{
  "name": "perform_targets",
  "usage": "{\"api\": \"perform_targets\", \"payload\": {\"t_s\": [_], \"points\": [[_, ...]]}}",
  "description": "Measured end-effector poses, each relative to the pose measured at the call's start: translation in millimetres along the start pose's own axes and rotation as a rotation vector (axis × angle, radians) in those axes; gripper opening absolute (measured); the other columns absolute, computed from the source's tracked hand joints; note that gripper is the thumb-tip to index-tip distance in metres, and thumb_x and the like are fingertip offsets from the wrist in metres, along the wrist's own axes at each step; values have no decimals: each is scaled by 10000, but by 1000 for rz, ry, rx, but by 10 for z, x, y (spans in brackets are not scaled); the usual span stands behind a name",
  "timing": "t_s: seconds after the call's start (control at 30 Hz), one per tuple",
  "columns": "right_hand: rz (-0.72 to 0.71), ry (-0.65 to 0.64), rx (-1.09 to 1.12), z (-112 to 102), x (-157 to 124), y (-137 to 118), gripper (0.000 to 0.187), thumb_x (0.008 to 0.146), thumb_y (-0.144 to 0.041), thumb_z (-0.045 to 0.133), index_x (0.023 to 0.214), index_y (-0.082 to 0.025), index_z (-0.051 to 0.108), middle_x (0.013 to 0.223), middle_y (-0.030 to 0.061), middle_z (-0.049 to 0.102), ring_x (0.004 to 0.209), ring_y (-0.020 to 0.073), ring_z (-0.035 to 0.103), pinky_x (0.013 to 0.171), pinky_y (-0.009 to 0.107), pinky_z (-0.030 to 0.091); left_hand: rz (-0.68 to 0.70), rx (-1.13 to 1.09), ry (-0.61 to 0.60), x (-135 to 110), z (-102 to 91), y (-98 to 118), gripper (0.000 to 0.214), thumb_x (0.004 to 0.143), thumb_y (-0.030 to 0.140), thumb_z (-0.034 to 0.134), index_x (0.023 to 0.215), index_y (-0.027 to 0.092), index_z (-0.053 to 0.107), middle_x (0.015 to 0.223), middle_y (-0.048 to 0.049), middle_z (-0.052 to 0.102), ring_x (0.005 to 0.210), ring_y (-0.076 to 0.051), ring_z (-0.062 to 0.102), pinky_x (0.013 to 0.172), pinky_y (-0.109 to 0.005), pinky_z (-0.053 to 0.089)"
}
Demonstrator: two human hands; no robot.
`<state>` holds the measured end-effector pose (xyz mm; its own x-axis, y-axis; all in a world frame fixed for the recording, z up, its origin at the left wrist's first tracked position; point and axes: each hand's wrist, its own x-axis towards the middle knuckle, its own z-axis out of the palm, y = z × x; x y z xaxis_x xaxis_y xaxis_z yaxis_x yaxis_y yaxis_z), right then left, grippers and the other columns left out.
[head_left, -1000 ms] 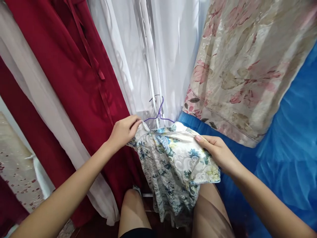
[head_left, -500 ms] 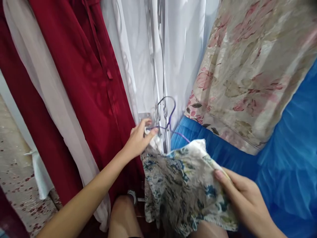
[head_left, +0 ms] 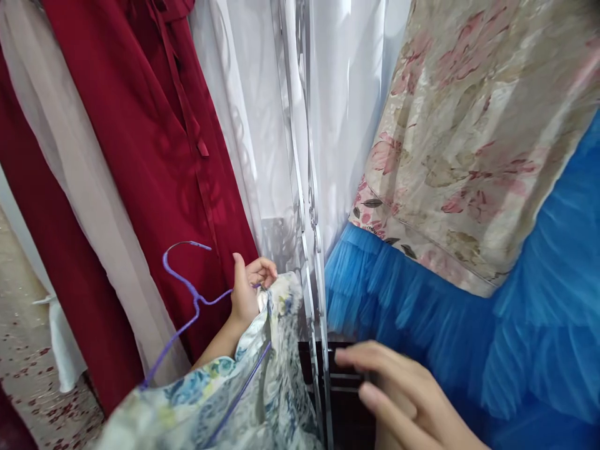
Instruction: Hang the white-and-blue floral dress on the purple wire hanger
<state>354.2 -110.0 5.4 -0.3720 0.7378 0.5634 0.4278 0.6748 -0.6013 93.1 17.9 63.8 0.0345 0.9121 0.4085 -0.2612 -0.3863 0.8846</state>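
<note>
The hanger (head_left: 195,300) loses both shoulder ends inside the garment (head_left: 284,350), and a short stretch passes behind the left hand (head_left: 246,290). Below the hanger, the garment blurs and runs off the bottom edge, hem unseen, hiding most of the left forearm. Right of the hanger, the right hand (head_left: 407,400) is blurred, its wrist cut off. Above the hanger, the red cloth (head_left: 126,137) leaves at the top. Left of the hanger, specks on the pale cloth (head_left: 23,350) are too small to make out.
</note>
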Motion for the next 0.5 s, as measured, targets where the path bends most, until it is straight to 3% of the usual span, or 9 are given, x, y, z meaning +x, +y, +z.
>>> {"api": "perform_targets", "payload": {"t_s": [0.07,0.13,0.2,0.27,0.33,0.4,0.5], "points": [[46,75,-41,-46,156,38,492,969,-373,579,1456,-364,506,1472,73,567,1331,312,551,1086,474,484,-105,-164,-114,-55,209,95,724,966,720,203,595,187,523,502,17,332,477,-122,388,538,-278,408],[59,125,-35,-74,328,79,613,929,-400,648,1499,-299,448,1527,103,492,1387,321,479,1134,478,425,-221,-286,-234,-122,432,152,672,988,665,260,592,183,509,504,17,341,477,-118,392,564,-285,429],[128,112,50,-69,465,129,501,916,-460,660,1359,-238,590,1348,118,631,1212,310,602,1017,435,508,-334,-386,-344,-190,618,161,619,981,644,349,633,173,550,558,2,428,513,-118,443,607,-288,454],[270,73,263,-44,525,189,379,937,-545,597,961,-187,720,912,77,734,807,236,678,726,338,564,-388,-433,-434,-243,710,133,508,938,612,515,748,157,635,720,-45,584,664,-142,574,734,-299,498],[439,109,529,-35,503,250,508,923,-620,574,684,-178,650,612,29,650,540,173,583,526,279,489,-398,-418,-513,-271,678,80,368,868,507,687,946,147,690,987,-108,681,930,-200,656,913,-324,497],[581,202,748,-78,423,300,518,853,-646,654,632,-177,639,534,28,629,460,170,562,473,281,476,-382,-378,-545,-270,534,10,433,789,406,783,1131,164,672,1204,-146,673,1132,-255,641,1038,-376,465],[742,337,902,-273,293,356,420,749,-575,784,648,-180,687,527,61,670,436,224,620,452,324,526,-333,-111,-425,-254,213,-97,565,730,558,757,1150,191,664,1220,-156,697,1104,-334,686,969,-476,538]]}}
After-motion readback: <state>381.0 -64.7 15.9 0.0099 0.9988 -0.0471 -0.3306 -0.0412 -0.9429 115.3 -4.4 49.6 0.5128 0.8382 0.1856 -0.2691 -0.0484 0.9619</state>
